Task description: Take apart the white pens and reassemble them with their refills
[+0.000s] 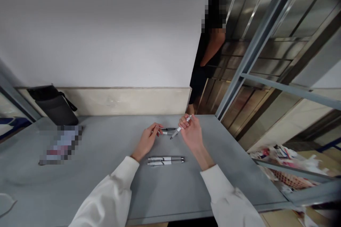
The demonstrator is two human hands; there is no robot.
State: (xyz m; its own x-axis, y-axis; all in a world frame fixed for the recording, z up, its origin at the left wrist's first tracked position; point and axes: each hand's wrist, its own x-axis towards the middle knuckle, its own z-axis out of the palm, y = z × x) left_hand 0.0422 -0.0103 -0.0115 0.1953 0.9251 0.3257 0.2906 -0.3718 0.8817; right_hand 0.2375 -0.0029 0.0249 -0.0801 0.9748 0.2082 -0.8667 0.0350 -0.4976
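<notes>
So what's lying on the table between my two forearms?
Two white pens lie side by side on the grey table, between the left sleeve and right sleeve, in the head view.

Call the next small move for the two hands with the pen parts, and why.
Probably bring the hands together and join the parts. The right hand holds a white pen piece tilted, tip aimed at the left hand, which pinches a dark-ended piece pointing back. They sit close but apart, and two whole pens lie side by side on the grey table.
</notes>
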